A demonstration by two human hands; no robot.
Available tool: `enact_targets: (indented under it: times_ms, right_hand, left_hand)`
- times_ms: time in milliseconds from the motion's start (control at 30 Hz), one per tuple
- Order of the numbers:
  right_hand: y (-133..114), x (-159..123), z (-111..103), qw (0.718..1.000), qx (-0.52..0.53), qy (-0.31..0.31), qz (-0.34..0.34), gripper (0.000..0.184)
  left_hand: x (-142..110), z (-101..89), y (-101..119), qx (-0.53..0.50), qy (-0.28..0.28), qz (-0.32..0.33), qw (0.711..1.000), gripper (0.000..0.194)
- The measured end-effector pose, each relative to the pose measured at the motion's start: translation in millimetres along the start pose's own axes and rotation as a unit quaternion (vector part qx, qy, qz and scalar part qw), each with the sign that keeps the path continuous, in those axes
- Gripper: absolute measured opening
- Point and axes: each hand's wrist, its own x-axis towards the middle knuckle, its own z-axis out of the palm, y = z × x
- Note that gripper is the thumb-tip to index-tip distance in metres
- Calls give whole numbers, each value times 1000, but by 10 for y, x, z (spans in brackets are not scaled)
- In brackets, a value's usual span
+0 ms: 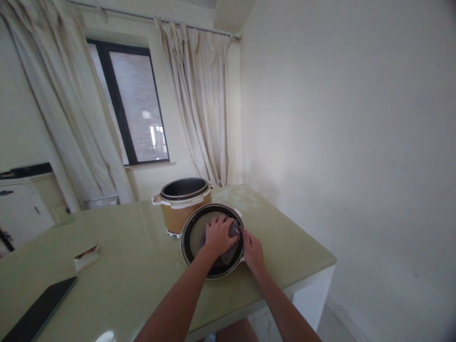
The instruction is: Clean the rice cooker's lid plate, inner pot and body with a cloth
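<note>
The person's left hand (219, 236) is spreading its fingers over a bunched grey cloth (226, 257), grasping it against the inner face of a round lid (198, 235). The right hand (252, 251) is gripping the lid's right edge, thumb lying along the dark rim. The lid is tilting its inside toward the viewer — a pale central disc within a broad black ring — near the table's front edge. Whether its lower rim is touching the tabletop cannot be told.

Directly behind the lid, a gold-brown cooker (178, 216) is standing upright and uncovered, its white collar encircling a dark inner pot (183, 188). The lid is hiding part of its right side; contact between the two cannot be judged. Both are standing on a glossy, pale green table (131, 256).

Farther left, a small white packet with a dark red edge (86, 258) is lying well apart from the cooker — and, nearer the viewer, a flat black slab (41, 308) is lying at an angle. Beyond the table, cream curtains (201, 90) are hanging beside a dark-framed window (137, 104), and a plain wall (338, 142) is occupying the right.
</note>
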Motion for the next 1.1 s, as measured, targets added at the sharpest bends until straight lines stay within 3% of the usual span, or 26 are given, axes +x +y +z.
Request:
enact_targets:
  times_ms: [133, 333, 433, 533, 667, 767, 833, 967, 1100]
  right_hand:
    - [-15, -7, -2, 1000, -14, 18, 19, 71]
    - [-44, 4, 28, 1000, 7, 26, 16, 70]
    - [-40, -1, 36, 1000, 10, 27, 8, 68]
    - [-17, -14, 35, 1000, -9, 27, -2, 66]
    - [6, -34, 33, 998, -49, 27, 1, 62]
    - [16, -45, 33, 997, -67, 24, -10, 60]
    - [30, -45, 26, 997, -75, 22, -15, 59]
    - [60, -30, -7, 997, -77, 26, -9, 57]
    - [54, -16, -19, 998, -55, 24, 8, 57]
  left_hand:
    - [-131, -17, -62, -40, -65, 35, 996, 46]
    - [-255, -157, -559, -71, -189, 69, 977, 48]
    - [-230, -254, -701, -51, -230, 65, 970, 48]
    - [-114, -351, -764, 12, -205, 66, 976, 54]
    - [83, -396, -755, 78, -84, 30, 993, 58]
    - [171, -298, -576, 89, -17, -30, 995, 48]
    - [188, -189, -378, 73, 2, -27, 997, 42]
    - [166, -28, -68, 15, -13, 53, 998, 42]
    - [141, -49, -131, -45, -115, 82, 989, 45]
